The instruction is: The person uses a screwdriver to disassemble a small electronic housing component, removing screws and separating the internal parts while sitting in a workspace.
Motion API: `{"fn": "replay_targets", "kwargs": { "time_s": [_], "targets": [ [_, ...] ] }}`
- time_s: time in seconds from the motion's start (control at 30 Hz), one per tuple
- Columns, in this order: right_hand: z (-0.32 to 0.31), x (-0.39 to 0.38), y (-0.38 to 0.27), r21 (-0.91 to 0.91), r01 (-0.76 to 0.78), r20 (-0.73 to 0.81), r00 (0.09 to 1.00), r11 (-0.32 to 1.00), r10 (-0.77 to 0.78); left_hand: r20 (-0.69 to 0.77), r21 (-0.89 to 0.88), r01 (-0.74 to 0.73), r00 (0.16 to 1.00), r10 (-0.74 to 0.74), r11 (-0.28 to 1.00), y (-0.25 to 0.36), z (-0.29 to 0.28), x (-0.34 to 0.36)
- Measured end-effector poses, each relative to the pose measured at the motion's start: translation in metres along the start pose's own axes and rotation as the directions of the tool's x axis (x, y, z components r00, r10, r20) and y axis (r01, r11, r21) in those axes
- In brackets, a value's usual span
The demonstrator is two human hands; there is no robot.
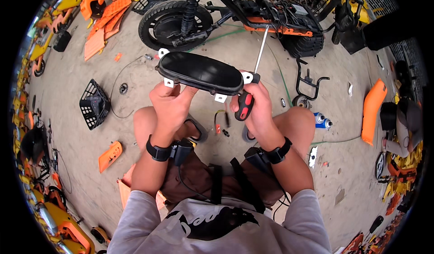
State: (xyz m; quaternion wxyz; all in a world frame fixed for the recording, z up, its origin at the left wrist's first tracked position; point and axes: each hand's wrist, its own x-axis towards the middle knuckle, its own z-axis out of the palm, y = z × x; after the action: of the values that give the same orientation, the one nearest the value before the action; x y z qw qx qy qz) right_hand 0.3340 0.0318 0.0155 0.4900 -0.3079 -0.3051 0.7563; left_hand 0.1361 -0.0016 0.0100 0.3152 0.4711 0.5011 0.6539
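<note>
Held up in front of me is a long, black oval part [199,72] with a smooth face and white mounting tabs with holes around its rim. My left hand [171,101] grips its lower left side, thumb and fingers at the edge. My right hand [257,104] is closed round a screwdriver [244,106] with a black and red handle, its metal shaft pointing up and away. This hand is also at the right end of the oval part, beside a white tab. Some fingers of both hands are hidden behind the part.
Ahead stands a partly stripped scooter with a rear wheel [174,25] and an orange frame strip [280,29]. A black basket [94,104] lies at left, an orange panel [374,111] at right. Blue spray cans [323,121], a black bent-tube bracket [310,83] and small parts lie on the floor.
</note>
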Motion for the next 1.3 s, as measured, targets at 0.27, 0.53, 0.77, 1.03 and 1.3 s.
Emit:
{"fn": "replay_targets", "kwargs": {
  "time_s": [0.27, 0.53, 0.77, 1.03, 1.3],
  "targets": [
    [0.004, 0.003, 0.006, 0.167, -0.015, 0.141, 0.990, 0.986, -0.009, 0.150, -0.067, 0.094, 0.985, -0.084, 0.993, 0.012, 0.011, 0.001],
    [0.024, 0.004, 0.005, -0.115, 0.101, 0.377, 0.925, 0.988, -0.051, 0.229, 0.043, 0.279, 0.932, -0.281, 0.959, -0.006, 0.000, 0.020],
    [0.039, -0.008, 0.009, -0.113, 0.130, 0.393, 0.917, 0.985, -0.076, 0.103, 0.105, 0.126, 0.985, -0.137, 0.986, -0.002, 0.010, 0.008],
    [0.042, -0.012, 0.007, -0.175, 0.057, 0.445, 0.895, 0.983, 0.028, -0.089, 0.059, 0.065, 0.994, -0.059, 0.996, -0.002, 0.019, 0.004],
    [0.034, -0.016, 0.005, -0.148, 0.286, 0.270, 0.933, 0.947, -0.240, -0.197, -0.562, 0.106, 0.946, -0.257, 0.820, -0.002, 0.004, 0.032]
  ]
}}
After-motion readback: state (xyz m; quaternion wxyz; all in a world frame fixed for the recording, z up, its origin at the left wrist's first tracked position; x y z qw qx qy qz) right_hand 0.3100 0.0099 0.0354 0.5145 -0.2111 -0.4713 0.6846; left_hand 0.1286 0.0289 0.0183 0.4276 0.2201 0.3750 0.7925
